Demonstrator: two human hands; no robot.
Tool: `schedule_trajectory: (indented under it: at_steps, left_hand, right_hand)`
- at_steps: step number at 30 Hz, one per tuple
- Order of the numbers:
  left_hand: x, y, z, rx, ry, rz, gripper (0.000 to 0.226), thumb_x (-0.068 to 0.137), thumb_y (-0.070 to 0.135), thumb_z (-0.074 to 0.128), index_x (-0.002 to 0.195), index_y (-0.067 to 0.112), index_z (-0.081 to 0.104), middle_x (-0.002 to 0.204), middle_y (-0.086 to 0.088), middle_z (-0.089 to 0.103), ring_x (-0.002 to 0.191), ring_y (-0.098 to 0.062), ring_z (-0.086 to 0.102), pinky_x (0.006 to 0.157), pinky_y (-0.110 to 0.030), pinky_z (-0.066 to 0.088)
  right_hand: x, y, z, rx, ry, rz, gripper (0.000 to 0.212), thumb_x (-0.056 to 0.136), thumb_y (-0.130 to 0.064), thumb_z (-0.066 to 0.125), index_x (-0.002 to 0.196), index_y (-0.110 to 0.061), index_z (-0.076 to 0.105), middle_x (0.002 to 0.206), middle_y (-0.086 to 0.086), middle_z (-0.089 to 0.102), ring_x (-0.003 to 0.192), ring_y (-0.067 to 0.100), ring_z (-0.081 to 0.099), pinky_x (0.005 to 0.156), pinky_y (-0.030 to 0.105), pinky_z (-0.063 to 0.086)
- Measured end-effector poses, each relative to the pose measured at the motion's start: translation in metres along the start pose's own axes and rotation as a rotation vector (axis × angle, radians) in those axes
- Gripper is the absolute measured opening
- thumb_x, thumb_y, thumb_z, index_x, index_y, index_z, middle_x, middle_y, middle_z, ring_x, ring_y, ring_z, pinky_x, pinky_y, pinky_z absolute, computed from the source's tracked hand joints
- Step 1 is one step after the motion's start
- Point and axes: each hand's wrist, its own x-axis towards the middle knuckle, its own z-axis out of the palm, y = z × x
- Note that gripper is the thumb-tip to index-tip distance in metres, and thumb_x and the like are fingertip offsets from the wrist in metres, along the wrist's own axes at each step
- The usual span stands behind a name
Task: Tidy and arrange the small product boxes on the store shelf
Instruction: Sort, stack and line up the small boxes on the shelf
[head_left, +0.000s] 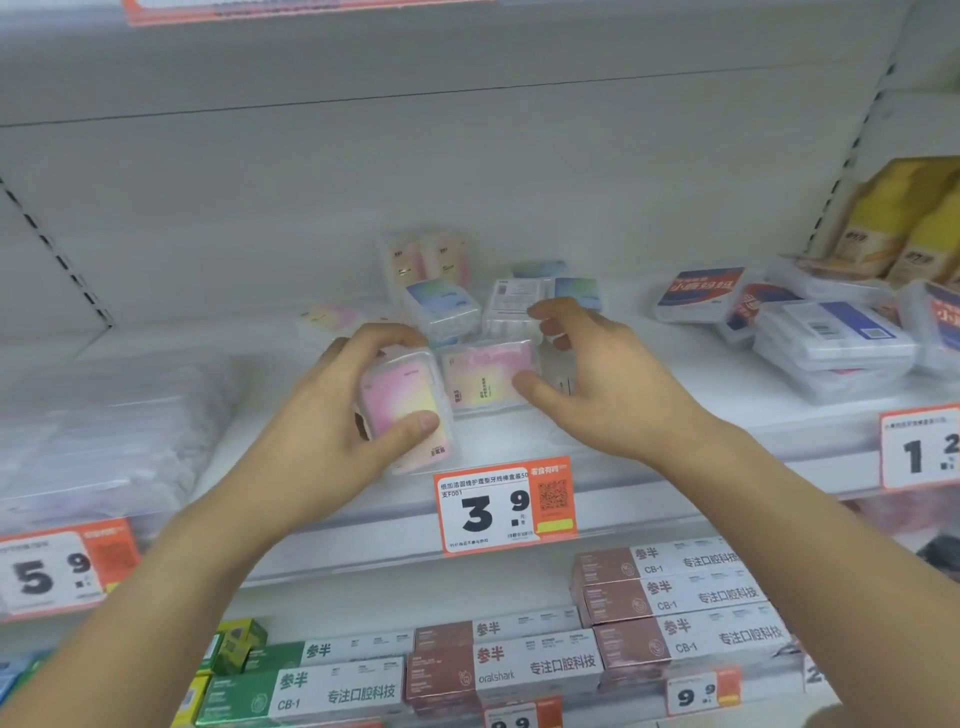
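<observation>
My left hand (332, 410) grips a clear pink-and-yellow box (402, 410) near the shelf's front edge, thumb across its face. My right hand (592, 374) holds a second pink-and-yellow box (485, 376) just to the right of it, thumb at the box's lower right corner, fingers curled over its top. Behind them lie a blue-topped box (441, 306), a box with its white label side up (511, 306), another blue one (576, 293), upright pale boxes (426, 260) at the back, and a flat pink-yellow one (330, 317) at the left.
The white shelf (519, 447) carries a 3.9 price tag (506, 509) on its front rail. Clear flat packs (98, 426) fill the left; red-and-blue boxes (810, 327) and yellow packs (904, 228) the right. Toothpaste cartons (524, 660) sit on the shelf below.
</observation>
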Motion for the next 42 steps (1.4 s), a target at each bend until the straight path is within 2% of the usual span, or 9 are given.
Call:
schedule_trajectory:
  at_steps: [9,12,17,22,25,28,31,35,42]
  left_hand:
    - [-0.003,0.006,-0.004,-0.196,0.362,-0.158,0.042,0.077,0.025,0.078,0.111,0.027,0.053,0.091,0.014,0.062,0.078,0.008,0.059,0.062,-0.005,0.042]
    - [-0.004,0.005,-0.006,-0.217,0.432,-0.223,0.035,0.079,0.036,0.075,0.106,0.026,0.055,0.094,0.018,0.063,0.085,0.008,0.059,0.064,-0.007,0.041]
    - [-0.007,0.000,-0.007,-0.286,0.496,-0.344,0.053,0.069,0.038,0.082,0.109,0.021,0.050,0.091,0.011,0.058,0.076,-0.001,0.057,0.061,-0.018,0.042]
    - [-0.007,-0.003,-0.003,-0.350,0.471,-0.414,0.058,0.067,0.031,0.087,0.104,0.020,0.043,0.096,0.006,0.055,0.078,-0.005,0.055,0.058,-0.018,0.040]
    - [-0.005,-0.005,-0.001,-0.453,0.448,-0.400,0.063,0.053,0.029,0.090,0.095,0.030,0.043,0.105,0.003,0.056,0.091,-0.009,0.058,0.065,-0.011,0.044]
    - [-0.004,-0.004,0.004,-0.514,0.430,-0.379,0.056,0.051,0.031,0.082,0.098,0.037,0.053,0.103,0.004,0.062,0.102,-0.016,0.062,0.075,-0.026,0.047]
    - [-0.004,0.001,0.009,-0.431,0.397,-0.335,0.058,0.064,0.033,0.082,0.118,0.037,0.058,0.100,0.004,0.064,0.095,-0.007,0.060,0.080,-0.020,0.048]
    - [-0.004,0.006,0.015,-0.380,0.330,-0.292,0.074,0.087,0.030,0.067,0.147,0.040,0.026,0.107,0.004,0.059,0.103,-0.004,0.058,0.083,-0.016,0.041]
    - [-0.007,0.008,0.017,-0.367,0.093,-0.303,0.046,0.089,0.021,0.066,0.124,0.041,0.043,0.102,0.001,0.063,0.101,-0.023,0.062,0.090,-0.043,0.052]
  right_hand:
    - [0.008,-0.011,0.016,-0.097,-0.061,-0.059,0.062,0.082,-0.041,0.069,0.136,-0.020,0.049,0.122,0.006,0.058,0.114,0.028,0.054,0.097,0.046,0.045]
    - [0.009,-0.016,0.017,-0.085,-0.057,-0.063,0.056,0.078,-0.041,0.073,0.122,-0.016,0.050,0.116,0.004,0.062,0.104,0.029,0.059,0.091,0.044,0.047]
    - [0.010,-0.023,0.011,-0.029,0.037,-0.045,0.044,0.072,-0.029,0.077,0.107,-0.019,0.052,0.095,-0.005,0.064,0.086,0.023,0.062,0.077,0.037,0.052]
    - [0.009,-0.030,0.003,0.126,0.224,0.039,0.050,0.074,-0.022,0.073,0.120,-0.017,0.055,0.105,-0.002,0.062,0.086,0.014,0.054,0.072,0.024,0.041]
    - [0.008,-0.030,-0.005,0.330,0.271,0.203,0.037,0.076,-0.024,0.072,0.110,-0.018,0.059,0.106,-0.001,0.064,0.092,0.019,0.061,0.076,0.031,0.050]
    - [0.003,-0.028,-0.010,0.425,0.219,0.297,0.037,0.073,-0.024,0.076,0.103,-0.019,0.054,0.096,-0.005,0.063,0.087,0.016,0.063,0.066,0.030,0.052]
    - [-0.002,-0.029,-0.010,0.421,0.163,0.302,0.041,0.068,-0.028,0.081,0.102,-0.019,0.057,0.094,-0.009,0.066,0.088,0.013,0.065,0.075,0.033,0.054]
    - [-0.005,-0.031,-0.011,0.438,0.130,0.276,0.040,0.072,-0.041,0.081,0.098,-0.021,0.060,0.095,-0.010,0.068,0.087,0.010,0.066,0.076,0.029,0.054]
    - [-0.010,-0.032,-0.009,0.446,-0.046,0.205,0.044,0.071,-0.027,0.071,0.110,-0.022,0.051,0.102,-0.007,0.070,0.091,0.013,0.069,0.082,0.041,0.057]
